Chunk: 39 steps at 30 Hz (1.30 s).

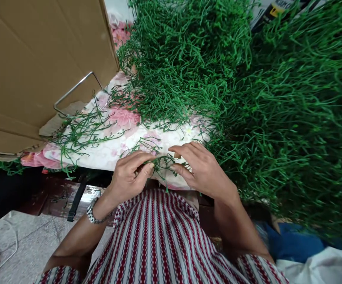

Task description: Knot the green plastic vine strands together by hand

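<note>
The person wears a red-and-white striped woven garment (162, 240) with short sleeves and a silver metal-link wristwatch (92, 214) on the left wrist.

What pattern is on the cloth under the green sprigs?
White cloth with pink flowers, clearest in the head view, left of the hands.

Soft, even daylight, no glare; dark shadow under the table (112, 152) near left; edges stretched and blurred.

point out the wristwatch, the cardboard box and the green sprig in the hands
wristwatch (92, 213), head view, on the metal band at the left wrist
cardboard box (35, 59), head view, on its broad brown side
green sprig (162, 162), head view, on the strands between both hands
</note>
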{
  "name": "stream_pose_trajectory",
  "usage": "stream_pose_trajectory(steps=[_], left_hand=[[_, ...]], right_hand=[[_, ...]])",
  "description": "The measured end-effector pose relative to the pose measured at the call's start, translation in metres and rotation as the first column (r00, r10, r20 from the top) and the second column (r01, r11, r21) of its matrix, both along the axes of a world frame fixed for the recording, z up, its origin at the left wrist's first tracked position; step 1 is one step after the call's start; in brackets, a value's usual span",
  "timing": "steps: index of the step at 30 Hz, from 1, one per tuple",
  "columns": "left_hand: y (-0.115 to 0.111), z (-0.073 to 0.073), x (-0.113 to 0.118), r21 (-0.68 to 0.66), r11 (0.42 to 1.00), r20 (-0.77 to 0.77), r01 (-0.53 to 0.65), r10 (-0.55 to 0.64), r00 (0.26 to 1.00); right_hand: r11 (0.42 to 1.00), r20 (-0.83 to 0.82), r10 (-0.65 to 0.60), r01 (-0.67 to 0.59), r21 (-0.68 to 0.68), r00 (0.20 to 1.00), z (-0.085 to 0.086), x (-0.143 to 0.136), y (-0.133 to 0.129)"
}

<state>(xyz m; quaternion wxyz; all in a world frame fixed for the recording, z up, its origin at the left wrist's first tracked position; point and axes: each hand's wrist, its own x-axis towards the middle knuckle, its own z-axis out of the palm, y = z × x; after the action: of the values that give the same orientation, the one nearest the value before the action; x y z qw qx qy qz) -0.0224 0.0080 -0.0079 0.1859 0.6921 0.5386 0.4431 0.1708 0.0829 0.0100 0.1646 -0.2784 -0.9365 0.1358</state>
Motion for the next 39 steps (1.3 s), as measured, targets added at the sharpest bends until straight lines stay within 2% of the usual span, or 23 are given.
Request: stream_pose_trajectory(steps=[4, 7, 10, 14, 16, 18, 21, 25, 29, 31, 33, 35, 37, 39], left_hand=[[-0.006, -0.019, 0.004, 0.011, 0.998, 0.073, -0.069, 0.068, 0.995], [-0.011, -0.024, 0.005, -0.006, 0.998, 0.105, -0.055, 0.056, 0.993], [-0.014, -0.014, 0.004, -0.037, 0.999, 0.073, 0.01, -0.008, 0.997], [-0.011, 0.016, 0.009, 0.016, 1.0, -0.107, 0.018, -0.017, 0.994], [-0.005, 0.025, 0.015, -0.041, 0.993, -0.225, 0.114, -0.12, 0.967], [0.002, 0.026, 0.02, -0.113, 0.978, -0.265, 0.176, -0.2, 0.943], [0.008, 0.016, 0.024, -0.132, 0.978, -0.197, 0.163, -0.187, 0.963], [0.009, 0.0, 0.024, -0.094, 0.979, -0.001, 0.18, -0.181, 0.983], [0.011, -0.005, 0.022, -0.069, 0.981, 0.142, 0.18, -0.169, 0.975], [0.012, -0.004, 0.022, -0.073, 0.982, 0.174, 0.171, -0.156, 0.972], [0.013, -0.004, 0.022, -0.081, 0.985, 0.202, 0.151, -0.132, 0.971], [0.012, -0.003, 0.022, -0.084, 0.991, 0.203, 0.109, -0.09, 0.975], [0.011, -0.002, 0.023, -0.071, 0.995, 0.186, 0.072, -0.057, 0.981], [0.011, 0.0, 0.024, -0.053, 0.996, 0.168, 0.069, -0.059, 0.984]], right_hand=[[0.995, 0.038, -0.069, 0.072, -0.069, 0.997, -0.013, 0.012, -0.009], [0.991, 0.003, -0.097, 0.097, -0.093, 0.995, -0.02, 0.014, -0.014], [0.991, -0.06, -0.115, 0.111, -0.075, 0.992, -0.022, 0.013, -0.017], [0.998, -0.027, -0.068, 0.068, -0.009, 0.997, -0.016, 0.01, -0.018], [0.999, -0.012, -0.05, 0.05, 0.002, 0.999, -0.012, 0.008, -0.018], [0.999, -0.039, -0.035, 0.034, -0.027, 0.999, -0.008, 0.006, -0.018], [0.986, -0.16, -0.034, 0.007, -0.164, 0.987, -0.004, 0.003, -0.018], [0.935, -0.324, -0.104, -0.019, -0.355, 0.94, -0.002, 0.002, -0.015], [0.885, -0.428, -0.126, -0.093, -0.456, 0.895, -0.007, 0.002, -0.01], [0.875, -0.509, -0.193, -0.087, -0.476, 0.839, -0.008, 0.004, -0.009], [0.904, -0.6, -0.281, -0.004, -0.428, 0.75, -0.007, 0.008, -0.013], [0.952, -0.668, -0.289, 0.131, -0.277, 0.686, -0.003, 0.013, -0.021], [0.967, -0.684, -0.22, 0.246, -0.06, 0.695, 0.002, 0.016, -0.031], [0.952, -0.647, -0.155, 0.287, 0.103, 0.747, 0.004, 0.018, -0.04]])
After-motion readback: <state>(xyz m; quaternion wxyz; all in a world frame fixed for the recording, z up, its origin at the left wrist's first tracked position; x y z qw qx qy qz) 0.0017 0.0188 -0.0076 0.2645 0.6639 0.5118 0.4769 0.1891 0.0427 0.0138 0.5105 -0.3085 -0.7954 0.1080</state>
